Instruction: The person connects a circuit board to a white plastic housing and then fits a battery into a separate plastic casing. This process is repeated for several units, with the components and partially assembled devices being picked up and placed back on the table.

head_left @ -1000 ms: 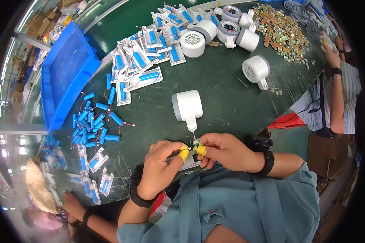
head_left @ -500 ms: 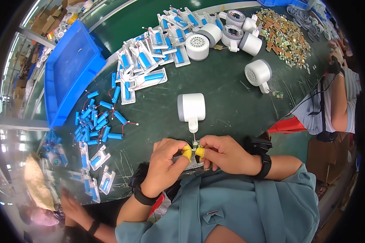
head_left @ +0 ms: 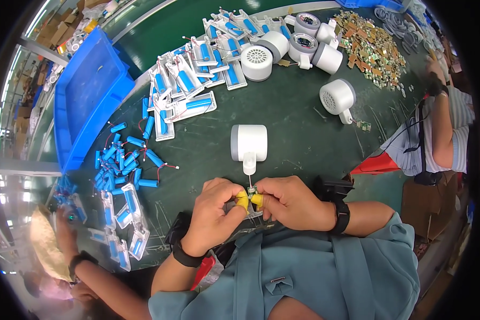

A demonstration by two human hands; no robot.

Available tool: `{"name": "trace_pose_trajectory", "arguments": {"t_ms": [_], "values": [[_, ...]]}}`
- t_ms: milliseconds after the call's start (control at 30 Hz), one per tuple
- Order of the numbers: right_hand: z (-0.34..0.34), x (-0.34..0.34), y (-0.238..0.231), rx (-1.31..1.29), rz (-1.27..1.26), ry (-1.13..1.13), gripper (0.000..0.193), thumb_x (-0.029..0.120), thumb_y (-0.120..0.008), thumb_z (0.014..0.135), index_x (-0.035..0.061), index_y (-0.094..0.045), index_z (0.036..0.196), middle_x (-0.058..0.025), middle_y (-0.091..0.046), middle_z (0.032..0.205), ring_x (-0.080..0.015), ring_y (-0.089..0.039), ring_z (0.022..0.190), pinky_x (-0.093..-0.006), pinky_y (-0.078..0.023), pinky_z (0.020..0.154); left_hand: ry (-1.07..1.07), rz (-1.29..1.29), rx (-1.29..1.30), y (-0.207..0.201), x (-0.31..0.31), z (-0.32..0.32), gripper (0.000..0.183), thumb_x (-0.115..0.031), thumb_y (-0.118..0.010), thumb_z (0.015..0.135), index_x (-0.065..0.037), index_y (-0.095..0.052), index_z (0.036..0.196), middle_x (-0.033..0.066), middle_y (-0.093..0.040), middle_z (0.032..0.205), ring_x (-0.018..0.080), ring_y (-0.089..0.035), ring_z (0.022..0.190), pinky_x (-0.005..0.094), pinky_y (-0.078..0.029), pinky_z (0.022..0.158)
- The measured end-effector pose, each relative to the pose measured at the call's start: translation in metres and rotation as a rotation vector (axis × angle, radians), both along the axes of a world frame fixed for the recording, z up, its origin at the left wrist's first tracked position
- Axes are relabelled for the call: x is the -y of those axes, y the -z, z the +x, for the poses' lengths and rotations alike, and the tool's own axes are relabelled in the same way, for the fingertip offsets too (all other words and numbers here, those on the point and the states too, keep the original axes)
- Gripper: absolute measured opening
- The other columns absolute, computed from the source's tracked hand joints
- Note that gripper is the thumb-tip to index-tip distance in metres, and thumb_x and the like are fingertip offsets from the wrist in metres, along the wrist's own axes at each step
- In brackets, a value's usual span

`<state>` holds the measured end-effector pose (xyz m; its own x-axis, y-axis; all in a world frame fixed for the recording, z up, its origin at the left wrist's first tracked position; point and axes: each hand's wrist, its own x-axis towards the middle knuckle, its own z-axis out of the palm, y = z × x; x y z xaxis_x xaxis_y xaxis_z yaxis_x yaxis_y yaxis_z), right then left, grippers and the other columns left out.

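A white cylindrical housing with a grey rim (head_left: 249, 143) lies on the table in front of me, its short handle stub toward my hands. From the stub a thin wire runs down to a small green circuit board (head_left: 252, 190) between my fingertips. My right hand (head_left: 293, 202) pinches the board's edge. My left hand (head_left: 214, 210) is closed in a pinch against its left side; what sits between those fingertips is hidden. Yellow finger covers show on both hands. Beneath the fingertips a pale piece is mostly covered.
Loose blue battery cells (head_left: 120, 162) with red leads lie at left, near a blue tray (head_left: 85, 101). White handle shells with cells (head_left: 184, 80) are piled at the back, beside more white housings (head_left: 257, 63) and a heap of circuit boards (head_left: 370, 48). Co-workers' arms (head_left: 112, 282) appear on both sides.
My hands keep their pinch at the board with little movement. At the left, a co-worker's hand has moved away from me, and another handle shell with a blue cell now lies on the near group.
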<state>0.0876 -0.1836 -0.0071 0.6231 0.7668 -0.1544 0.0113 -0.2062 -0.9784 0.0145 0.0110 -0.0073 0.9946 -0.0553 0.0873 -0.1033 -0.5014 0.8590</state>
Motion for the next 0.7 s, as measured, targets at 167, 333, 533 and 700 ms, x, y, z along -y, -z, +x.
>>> {"name": "trace_pose_trajectory", "arguments": {"t_ms": [167,333,533,700], "values": [[0.004,-0.003,0.001,0.029,-0.004,-0.027,0.008,0.0,-0.047,0.091,-0.0027,-0.055,0.089,-0.0167,-0.063,0.077,-0.0233,-0.069,0.06,-0.0332,-0.053,0.054,0.019,0.014,-0.009,-0.005,-0.003,0.004,0.018,0.001,-0.061,0.071,-0.001,-0.062,0.089,0.0095,-0.063,0.084,0.0273,-0.059,0.082,0.0344,-0.045,0.079],[0.004,0.0,0.001,-0.156,0.005,-0.099,0.012,0.003,-0.046,0.095,-0.0037,-0.056,0.093,-0.013,-0.065,0.079,-0.019,-0.07,0.067,-0.0312,-0.055,0.058,0.106,0.023,-0.02,-0.005,-0.011,0.007,0.02,-0.001,-0.061,0.07,-0.002,-0.061,0.091,0.0091,-0.061,0.085,0.0279,-0.058,0.082,0.0356,-0.044,0.08],[0.005,0.007,0.007,-0.684,0.072,-0.142,0.02,0.004,-0.041,0.099,-0.0047,-0.056,0.108,-0.0118,-0.067,0.098,-0.0175,-0.07,0.085,-0.0277,-0.058,0.075,0.243,0.027,-0.074,-0.009,-0.019,0.011,0.022,-0.006,-0.06,0.07,-0.004,-0.061,0.092,0.0087,-0.059,0.085,0.0269,-0.055,0.082,0.0359,-0.04,0.084],[0.009,0.004,0.002,-0.808,0.031,-0.15,0.018,0.005,-0.042,0.1,-0.0041,-0.056,0.109,-0.0139,-0.067,0.1,-0.0197,-0.07,0.09,-0.0283,-0.058,0.076,0.268,0.043,-0.083,-0.008,-0.019,0.011,0.024,-0.006,-0.058,0.068,-0.004,-0.06,0.092,0.0091,-0.058,0.083,0.0272,-0.054,0.083,0.0363,-0.038,0.085]]}}
